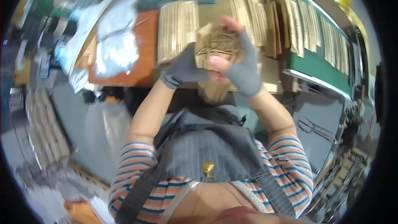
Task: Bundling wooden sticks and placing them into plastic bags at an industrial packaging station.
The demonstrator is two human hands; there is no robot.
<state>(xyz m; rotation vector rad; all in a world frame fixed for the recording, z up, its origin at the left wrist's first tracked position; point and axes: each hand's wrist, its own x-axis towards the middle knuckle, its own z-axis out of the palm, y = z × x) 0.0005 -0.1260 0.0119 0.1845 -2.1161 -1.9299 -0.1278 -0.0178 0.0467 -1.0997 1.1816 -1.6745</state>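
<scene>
this was apparently a workshop: tan packs [179, 29] lay in rows toward the far edge of the counter [147, 43], shiny plastic [117, 52] near its left edge, and a dark apron [207, 149] was worn.

And we've got a blurred brown bundle [224, 42] (its makeup unclear to us), partly hidden behind the blurred right grip [241, 68]!
</scene>
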